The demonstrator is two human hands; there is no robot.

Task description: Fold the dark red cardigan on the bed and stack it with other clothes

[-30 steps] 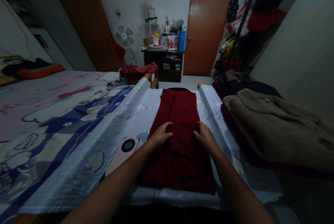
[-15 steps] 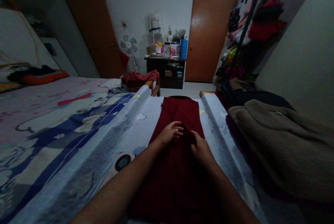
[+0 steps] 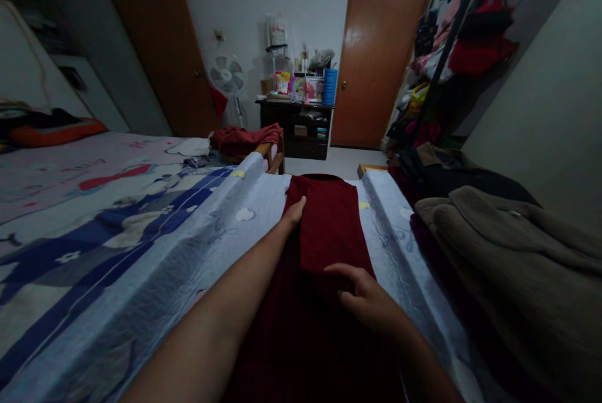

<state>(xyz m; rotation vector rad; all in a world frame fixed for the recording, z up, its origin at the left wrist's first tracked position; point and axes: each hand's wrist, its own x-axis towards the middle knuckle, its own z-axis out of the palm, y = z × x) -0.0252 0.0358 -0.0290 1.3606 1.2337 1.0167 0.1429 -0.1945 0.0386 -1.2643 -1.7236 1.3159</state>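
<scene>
A dark red garment (image 3: 333,224) lies lengthwise on the light blue patterned bedding in front of me, with a dark band at its far end. A flat panel of it is folded over on the upper right. At that panel's left edge is my left hand (image 3: 294,212), its thumb along the cloth and its other fingers mostly hidden; it appears closed on the edge. My right hand (image 3: 364,296) is at the panel's near edge, index finger stretched along the cloth and thumb apart below.
Folded brown fleece clothing (image 3: 512,252) and dark clothes (image 3: 470,171) are piled on the right. To the left spreads a bed with a blue checked cover (image 3: 136,227). A reddish cloth (image 3: 247,140) hangs over the wooden bed end. Beyond stand a fan (image 3: 228,77) and a black cabinet (image 3: 294,133).
My left hand has moved forward and left to the panel's edge. My right hand has come nearer to me. The folded panel now lies flatter and more clearly outlined. The view has shifted slightly.
</scene>
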